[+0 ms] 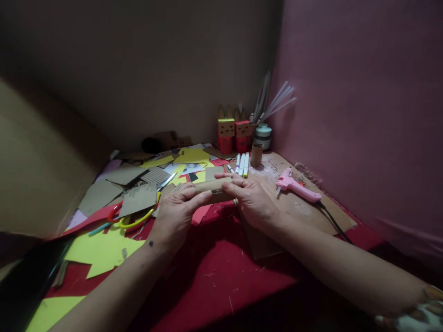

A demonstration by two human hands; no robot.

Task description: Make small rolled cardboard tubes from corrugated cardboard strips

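Between my two hands, above the red cloth, is a folded piece of brown cardboard (213, 185), held lengthwise. My left hand (182, 203) grips its left end, thumb along the near side. The right end is in my right hand (251, 196), pinched between thumb and fingers. Just left of my left hand lie scissors (138, 222) with red and yellow handles, partly under a cardboard scrap (140, 200). Several markers (242, 164) lie beyond my right hand.
A pink glue gun (296, 185) rests on a cardboard sheet (306, 214) at right, its cord trailing forward. A cardboard tube (256, 155), a lidded jar (263, 137) and two box-headed figures (226, 133) stand at the back. Yellow paper (100, 246) covers the left.
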